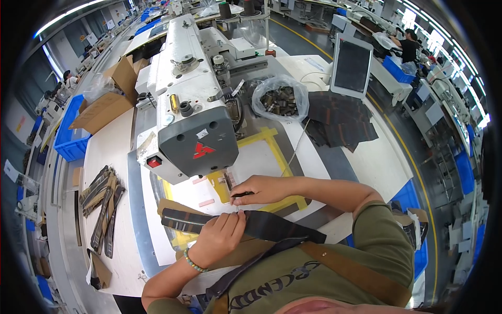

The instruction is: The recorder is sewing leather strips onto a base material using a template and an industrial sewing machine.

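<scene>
My left hand point(222, 233), a beaded bracelet at its wrist, is closed on a long dark fabric strip point(277, 227) with a striped end. The strip runs across in front of my body, over a brown piece of material. Just beyond it, my right hand point(264, 189) is closed, with a small dark thing point(242, 194) at its fingertips whose kind I cannot make out. A tiny pale bit shows between the two hands' fingertips. Both hands are close below the head of a large sewing machine point(198, 141), over a white plate with yellow tape point(295, 204).
Striped fabric strips point(104, 206) are heaped at the left. Beyond my right hand stand a clear bag of small dark pieces point(282, 99), dark plaid fabric pieces point(340, 120) and a tablet-like screen point(353, 65). A blue crate point(72, 133) and a cardboard box point(107, 112) are far left.
</scene>
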`<state>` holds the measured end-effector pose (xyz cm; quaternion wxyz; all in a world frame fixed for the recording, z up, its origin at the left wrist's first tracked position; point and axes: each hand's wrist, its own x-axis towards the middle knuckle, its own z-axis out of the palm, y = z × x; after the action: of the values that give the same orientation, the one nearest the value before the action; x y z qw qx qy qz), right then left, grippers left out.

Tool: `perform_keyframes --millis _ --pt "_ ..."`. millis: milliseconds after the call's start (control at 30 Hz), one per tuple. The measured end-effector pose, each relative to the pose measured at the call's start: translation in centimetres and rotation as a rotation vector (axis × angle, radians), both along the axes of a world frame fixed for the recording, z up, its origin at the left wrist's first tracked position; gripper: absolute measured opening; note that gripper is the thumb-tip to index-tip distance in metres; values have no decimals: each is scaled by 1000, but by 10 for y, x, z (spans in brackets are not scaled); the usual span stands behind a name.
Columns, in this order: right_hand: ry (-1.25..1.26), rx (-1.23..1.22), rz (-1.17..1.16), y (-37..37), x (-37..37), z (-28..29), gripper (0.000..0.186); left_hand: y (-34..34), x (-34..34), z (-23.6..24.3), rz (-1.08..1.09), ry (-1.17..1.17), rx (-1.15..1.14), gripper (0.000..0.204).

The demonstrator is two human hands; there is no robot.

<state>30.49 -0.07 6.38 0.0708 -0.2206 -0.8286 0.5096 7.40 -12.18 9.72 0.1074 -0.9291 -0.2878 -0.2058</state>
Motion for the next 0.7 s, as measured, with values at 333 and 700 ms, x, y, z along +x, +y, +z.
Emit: perform_keyframes --millis 333,700 --pt "-186 789 -1 -19 7 -6 33 3 -6 -10 39 -174 -145 43" --pt "-44 495 -210 3 42 49 43 6 -33 51 94 -569 -527 43"
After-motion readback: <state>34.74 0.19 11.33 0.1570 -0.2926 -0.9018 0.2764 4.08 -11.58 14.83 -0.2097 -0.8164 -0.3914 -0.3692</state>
